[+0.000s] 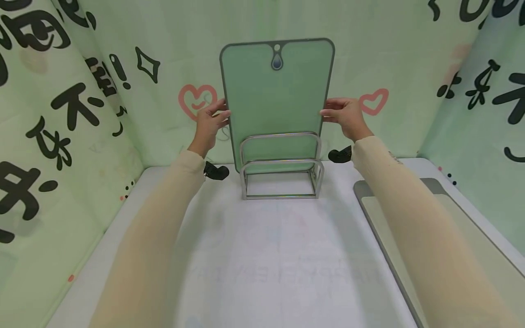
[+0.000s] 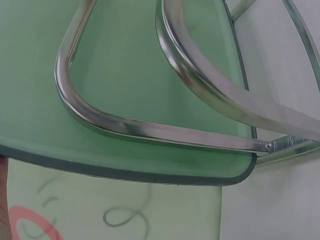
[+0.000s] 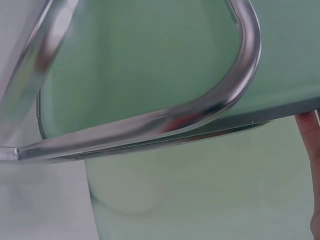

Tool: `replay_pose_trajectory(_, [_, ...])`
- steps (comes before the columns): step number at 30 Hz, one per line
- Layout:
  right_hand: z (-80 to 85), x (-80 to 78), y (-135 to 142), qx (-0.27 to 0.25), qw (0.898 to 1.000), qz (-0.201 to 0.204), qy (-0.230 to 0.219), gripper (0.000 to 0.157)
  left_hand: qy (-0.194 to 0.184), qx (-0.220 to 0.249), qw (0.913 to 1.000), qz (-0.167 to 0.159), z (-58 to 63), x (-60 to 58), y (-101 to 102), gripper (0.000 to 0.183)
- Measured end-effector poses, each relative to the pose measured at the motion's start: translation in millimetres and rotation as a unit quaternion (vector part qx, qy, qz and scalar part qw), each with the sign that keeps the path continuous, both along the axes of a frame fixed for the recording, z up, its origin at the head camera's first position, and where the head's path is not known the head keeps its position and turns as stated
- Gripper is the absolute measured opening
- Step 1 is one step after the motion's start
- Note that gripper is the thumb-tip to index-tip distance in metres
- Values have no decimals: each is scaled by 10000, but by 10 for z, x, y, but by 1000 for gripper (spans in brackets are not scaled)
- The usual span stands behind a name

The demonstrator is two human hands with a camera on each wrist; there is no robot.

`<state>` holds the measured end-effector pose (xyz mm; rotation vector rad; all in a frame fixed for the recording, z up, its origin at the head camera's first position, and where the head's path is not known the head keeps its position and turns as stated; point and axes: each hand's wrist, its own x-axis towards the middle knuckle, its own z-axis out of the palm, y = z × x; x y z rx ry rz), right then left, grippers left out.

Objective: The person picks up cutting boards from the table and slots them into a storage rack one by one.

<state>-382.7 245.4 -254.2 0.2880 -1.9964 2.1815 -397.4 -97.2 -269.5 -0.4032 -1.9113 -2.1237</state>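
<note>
A green cutting board (image 1: 275, 100) with a dark grey edge stands upright in a metal rack (image 1: 283, 161), its hanging hole at the top. My left hand (image 1: 210, 123) pinches the board's left edge, thumb in front. On the opposite edge, at a similar height, my right hand (image 1: 344, 116) holds the board too. In the left wrist view, the board's lower corner (image 2: 215, 167) lies behind the curved rack bars (image 2: 145, 129). The right wrist view shows the other rack bars (image 3: 125, 126) in front of the board (image 3: 150, 60), with fingertips (image 3: 311, 135) at its edge.
A second board (image 1: 461, 223), pale with a grey border, lies flat on the white table (image 1: 279, 264) at the right, partly under my right forearm. Green cloth walls (image 1: 156, 114) with black writing and red hearts enclose the back and both sides.
</note>
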Motion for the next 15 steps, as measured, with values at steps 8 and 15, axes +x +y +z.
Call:
replay_pose_trajectory(8, [7, -25, 53, 96, 9999, -46, -18, 21, -98, 111, 9999, -38, 30, -6, 49, 41])
replay_pose_trajectory(15, [7, -25, 87, 49, 10000, -8, -23, 22, -112, 129, 9998, -88, 22, -29, 79, 41])
